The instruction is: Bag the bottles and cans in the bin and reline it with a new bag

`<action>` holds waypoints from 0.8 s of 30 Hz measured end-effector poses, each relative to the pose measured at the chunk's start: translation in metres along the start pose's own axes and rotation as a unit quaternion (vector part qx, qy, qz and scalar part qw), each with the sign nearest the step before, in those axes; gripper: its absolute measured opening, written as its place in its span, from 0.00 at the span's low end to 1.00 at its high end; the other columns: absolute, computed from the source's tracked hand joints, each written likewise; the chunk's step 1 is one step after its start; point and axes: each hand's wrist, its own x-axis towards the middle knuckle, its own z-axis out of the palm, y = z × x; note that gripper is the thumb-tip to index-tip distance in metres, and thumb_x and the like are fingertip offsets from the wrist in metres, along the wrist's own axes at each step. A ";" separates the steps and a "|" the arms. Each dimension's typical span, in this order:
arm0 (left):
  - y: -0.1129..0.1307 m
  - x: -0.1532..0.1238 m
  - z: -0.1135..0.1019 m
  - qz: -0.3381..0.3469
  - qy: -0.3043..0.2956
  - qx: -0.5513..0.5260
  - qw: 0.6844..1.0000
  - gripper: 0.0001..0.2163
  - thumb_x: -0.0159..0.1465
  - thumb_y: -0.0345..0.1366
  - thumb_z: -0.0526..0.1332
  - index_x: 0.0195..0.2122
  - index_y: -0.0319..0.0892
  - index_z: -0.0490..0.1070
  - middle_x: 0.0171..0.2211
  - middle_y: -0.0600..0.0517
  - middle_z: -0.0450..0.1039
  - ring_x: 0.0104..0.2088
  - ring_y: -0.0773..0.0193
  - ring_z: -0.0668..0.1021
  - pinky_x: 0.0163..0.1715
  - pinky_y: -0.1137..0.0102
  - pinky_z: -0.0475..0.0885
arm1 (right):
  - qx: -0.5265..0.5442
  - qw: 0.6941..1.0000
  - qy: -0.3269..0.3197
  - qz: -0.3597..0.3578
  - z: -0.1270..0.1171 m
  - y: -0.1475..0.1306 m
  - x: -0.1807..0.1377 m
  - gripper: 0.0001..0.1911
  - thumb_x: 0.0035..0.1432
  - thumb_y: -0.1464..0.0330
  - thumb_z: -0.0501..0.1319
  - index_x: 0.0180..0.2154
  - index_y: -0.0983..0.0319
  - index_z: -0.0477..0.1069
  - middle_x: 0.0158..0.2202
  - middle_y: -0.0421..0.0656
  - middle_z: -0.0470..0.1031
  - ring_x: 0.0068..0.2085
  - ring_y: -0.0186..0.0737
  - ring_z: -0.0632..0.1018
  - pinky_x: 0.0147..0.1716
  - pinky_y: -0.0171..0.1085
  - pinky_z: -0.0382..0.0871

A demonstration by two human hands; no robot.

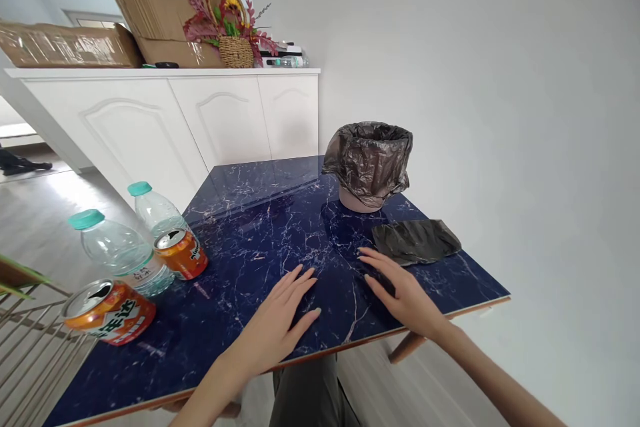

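My left hand [281,320] rests near the front edge of the dark blue marbled table [270,240], fingers stretched out and holding nothing. Also empty, my right hand [400,290] lies to its right with the thumb apart from the fingers. Just beyond the right hand is a flat, folded black plastic bag [417,240]. Farther back stands a trash bin [360,200] lined with a dark bag [373,163] folded over its rim. To the left are two orange soda cans, a nearer one [113,312] and a farther one [183,255], both with opened tops.
Two clear bottles with teal caps, a nearer one [123,250] and a farther one [157,210], stand behind the cans. A white cabinet [225,113] beyond the table carries cardboard boxes [65,45] and a flower basket [236,52]. A wall [475,100] borders the right. A metal rack [40,347] is at lower left.
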 end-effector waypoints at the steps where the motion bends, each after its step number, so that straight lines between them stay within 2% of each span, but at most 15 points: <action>1: -0.008 -0.005 -0.004 -0.004 0.008 0.010 1.000 0.25 0.78 0.48 0.56 0.74 0.53 0.60 0.76 0.51 0.59 0.76 0.50 0.59 0.73 0.48 0.64 | 0.027 1.000 0.005 0.013 0.006 -0.010 0.003 0.20 0.77 0.56 0.55 0.64 0.51 0.72 0.69 0.45 0.71 0.70 0.50 0.72 0.69 0.51 0.67; 4: -0.034 -0.023 -0.014 -0.030 0.029 0.039 0.998 0.26 0.77 0.48 0.57 0.75 0.55 0.59 0.76 0.52 0.59 0.76 0.50 0.61 0.73 0.48 0.63 | 0.111 0.991 0.013 0.076 0.019 -0.030 0.015 0.18 0.77 0.55 0.54 0.50 0.56 0.79 0.52 0.46 0.83 0.54 0.47 0.83 0.57 0.44 0.75; 6: -0.049 -0.036 -0.018 -0.049 0.045 0.057 0.996 0.26 0.77 0.47 0.57 0.75 0.55 0.59 0.75 0.53 0.60 0.75 0.51 0.62 0.74 0.48 0.62 | 0.152 0.982 -0.029 0.105 0.024 -0.036 0.022 0.21 0.77 0.53 0.54 0.41 0.57 0.79 0.40 0.43 0.84 0.42 0.43 0.83 0.46 0.40 0.75; 8: -0.057 -0.045 -0.018 -0.060 0.065 0.071 0.994 0.25 0.78 0.47 0.56 0.74 0.54 0.60 0.75 0.53 0.61 0.74 0.52 0.64 0.74 0.48 0.62 | 0.164 0.977 -0.069 0.118 0.026 -0.038 0.025 0.23 0.76 0.52 0.54 0.37 0.58 0.78 0.35 0.42 0.83 0.36 0.41 0.81 0.40 0.38 0.73; 16: -0.055 -0.049 -0.013 -0.090 0.101 0.076 0.988 0.24 0.78 0.45 0.56 0.73 0.56 0.60 0.73 0.55 0.64 0.73 0.55 0.67 0.73 0.52 0.64 | 0.195 0.967 -0.034 0.161 0.026 -0.036 0.018 0.21 0.74 0.49 0.56 0.42 0.57 0.77 0.36 0.42 0.81 0.39 0.42 0.80 0.42 0.38 0.69; 24: -0.055 -0.052 -0.014 -0.105 0.117 0.057 0.986 0.22 0.77 0.46 0.57 0.71 0.57 0.64 0.72 0.56 0.67 0.72 0.54 0.69 0.71 0.52 0.67 | 0.189 0.968 -0.039 0.164 0.027 -0.037 0.018 0.22 0.75 0.48 0.55 0.40 0.56 0.77 0.37 0.42 0.81 0.40 0.43 0.79 0.41 0.38 0.68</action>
